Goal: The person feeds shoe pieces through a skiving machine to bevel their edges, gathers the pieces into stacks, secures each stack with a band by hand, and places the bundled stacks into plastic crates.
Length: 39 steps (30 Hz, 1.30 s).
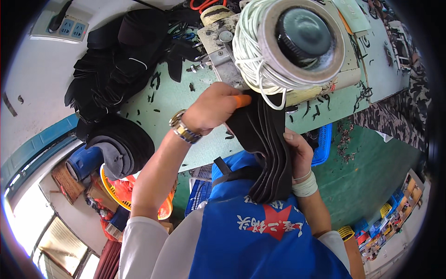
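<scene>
A bundle of several layered black fabric pieces (269,144) hangs over the table's front edge, against my blue apron (260,242). My left hand (216,109) is closed on its upper end, close to the machine (227,63); an orange cover sits on one finger, and the fingertips are partly hidden. At the bundle's right side, my right hand (299,151) grips its edge, thumb in front and the other fingers out of sight behind. A coil of pale cord (253,46) circles the machine's dark round knob (304,32) just above the hands.
Stacks of black fabric pieces (109,65) crowd the table's left side, with a dark roll (123,146) below. Black scraps litter the green tabletop (144,109). A blue basket (324,146) stands under the edge at right; a yellow basket (109,186) is at lower left.
</scene>
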Available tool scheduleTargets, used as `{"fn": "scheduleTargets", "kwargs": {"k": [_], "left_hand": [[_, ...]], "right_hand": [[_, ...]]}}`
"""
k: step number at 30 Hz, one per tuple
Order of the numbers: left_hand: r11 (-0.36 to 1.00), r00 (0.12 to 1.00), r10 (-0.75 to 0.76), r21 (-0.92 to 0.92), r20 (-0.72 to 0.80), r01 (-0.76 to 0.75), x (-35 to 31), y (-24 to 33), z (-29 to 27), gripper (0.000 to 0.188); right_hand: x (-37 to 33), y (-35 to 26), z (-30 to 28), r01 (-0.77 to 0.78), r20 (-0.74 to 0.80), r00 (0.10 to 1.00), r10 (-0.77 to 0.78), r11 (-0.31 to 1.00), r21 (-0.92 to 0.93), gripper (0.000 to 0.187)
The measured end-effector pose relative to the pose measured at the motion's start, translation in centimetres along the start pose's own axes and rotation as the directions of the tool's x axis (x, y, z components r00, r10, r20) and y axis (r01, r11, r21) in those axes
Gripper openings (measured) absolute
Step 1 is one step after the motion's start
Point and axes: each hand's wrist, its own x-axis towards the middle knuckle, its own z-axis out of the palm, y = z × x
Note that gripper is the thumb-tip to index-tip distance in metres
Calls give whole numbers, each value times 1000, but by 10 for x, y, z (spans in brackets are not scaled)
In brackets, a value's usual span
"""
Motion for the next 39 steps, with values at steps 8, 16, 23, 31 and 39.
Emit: {"fn": "scheduleTargets", "kwargs": {"k": [8, 16, 23, 31, 39], "left_hand": [[717, 953, -199, -629, 227, 299, -16, 14, -3, 41], [845, 973, -223, -487, 53, 220, -3, 4, 4, 23], [925, 976, -201, -311, 82, 217, 9, 23, 7, 26], [961, 959, 260, -129, 113, -245, -87, 46, 59, 62], [714, 986, 51, -685, -157, -146, -156, 3, 25, 44]], "right_hand": [[-7, 1, -14, 56, -114, 992, -44, 994, 98, 40], [-6, 4, -12, 54, -11, 998, -54, 999, -7, 43], [-8, 1, -8, 69, -10, 998, -70, 996, -53, 46], [-28, 0, 21, 415, 45, 879, -474, 717, -560, 31], [-25, 8, 88, 695, 631, 661, -407, 15, -719, 21]]}}
